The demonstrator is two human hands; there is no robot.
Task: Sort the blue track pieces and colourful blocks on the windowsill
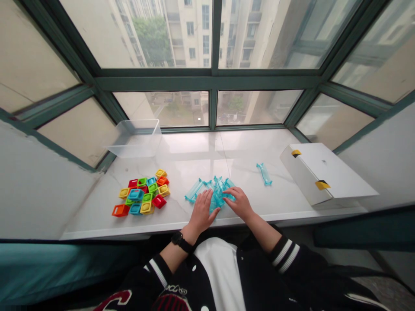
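Observation:
A loose heap of translucent light-blue plastic pieces (219, 190), long with small prongs at their ends, lies on the white ledge (191, 151) in front of me. My left hand (202, 210) rests along the heap's left side, fingers stretched out and thumb apart. From the right, my right hand (239, 203) reaches onto the heap, its fingers bent and a gap between thumb and forefinger. Both hands touch or nearly touch the pieces, and they hide part of the heap. A single light-blue piece (264, 174) lies apart to the right.
Left of the heap sits a cluster of red, orange, yellow, green and blue plastic blocks (147, 198). A clear plastic bin (138, 144) stands at the back left. At the right is a white box (324, 170) with black-and-yellow tabs. Green-framed windows (212, 82) close off the back.

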